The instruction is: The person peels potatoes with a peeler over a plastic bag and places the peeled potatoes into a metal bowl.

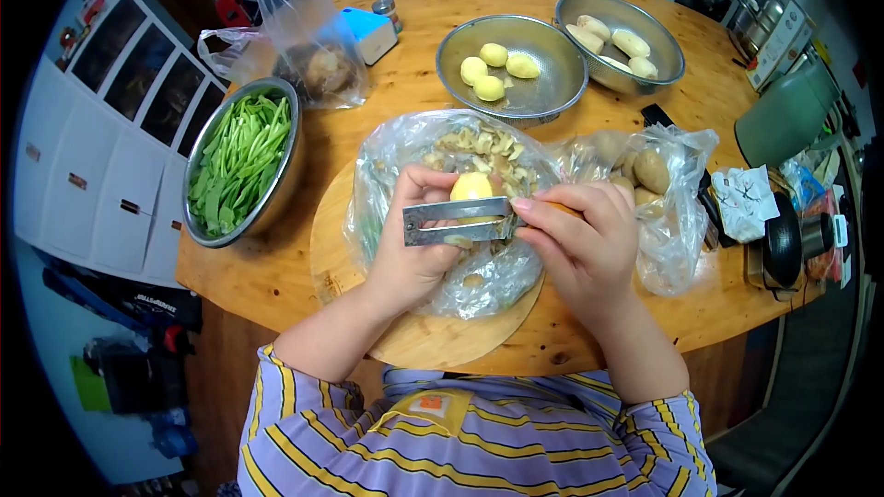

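Observation:
My left hand (419, 239) is closed around a peeled yellow potato (472, 187). Across the front of that potato lies the metal frame of a peeler (451, 223), whose orange handle end is gripped in my right hand (585, 239). Both hands are above an open clear plastic bag (382, 161) with brown peelings (488, 143) in it. Part of the bag rests on a round wooden board (414, 340). To the right, another clear bag (672, 258) holds several unpeeled potatoes (652, 170).
A metal colander (448, 30) holds several yellow potatoes; a second colander (677, 46) has pale peeled pieces. Leafy greens fill a bowl (288, 92) at the left. Farther back are a bag (276, 0) and a blue-white box (371, 34). At right stands a green container (783, 120).

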{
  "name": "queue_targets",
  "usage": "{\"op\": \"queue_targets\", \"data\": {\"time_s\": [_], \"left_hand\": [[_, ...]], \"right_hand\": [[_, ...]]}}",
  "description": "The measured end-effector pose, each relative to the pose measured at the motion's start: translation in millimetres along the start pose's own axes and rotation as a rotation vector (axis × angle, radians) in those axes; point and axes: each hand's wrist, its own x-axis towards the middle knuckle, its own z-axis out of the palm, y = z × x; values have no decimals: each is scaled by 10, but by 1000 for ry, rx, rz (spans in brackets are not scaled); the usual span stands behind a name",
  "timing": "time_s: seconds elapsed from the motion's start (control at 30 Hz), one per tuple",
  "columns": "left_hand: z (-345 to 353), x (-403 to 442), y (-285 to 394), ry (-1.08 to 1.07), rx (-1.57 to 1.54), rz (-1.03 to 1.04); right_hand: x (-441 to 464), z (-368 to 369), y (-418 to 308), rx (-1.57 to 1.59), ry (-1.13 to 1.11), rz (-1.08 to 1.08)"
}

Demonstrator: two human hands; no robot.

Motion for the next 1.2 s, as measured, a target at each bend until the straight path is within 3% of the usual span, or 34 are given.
{"op": "queue_targets", "data": {"time_s": [0.2, 0.3, 0.43, 0.53, 0.67, 0.77, 0.87, 0.97, 1.07, 1.2], "left_hand": [[-52, 18, 46, 14, -30, -122], [-7, 48, 111, -5, -146, -171], [22, 39, 125, 30, -138, -140], [-27, 22, 72, 60, -84, -163], [-25, 19, 46, -37, 2, -35], [-60, 38, 2, -106, -200, -23], [-12, 26, 100, -112, -127, -116], [-1, 59, 58, -26, -134, -67], [52, 67, 126, 73, -121, -111], [8, 48, 83, 17, -77, -122]], "right_hand": [[-32, -15, 169, 74, -32, 124], [-91, 59, 417, 315, -73, 436], [-41, 18, 313, 465, -19, 572], [-1, 3, 167, 263, -49, 225], [5, -41, 93, 227, -77, 182], [-64, -12, 293, 365, -74, 342], [-92, -14, 464, 589, -182, 744], [-81, -21, 333, 687, -127, 769], [-46, 5, 241, 267, -45, 216], [4, 23, 69, 8, 8, -6]]}}
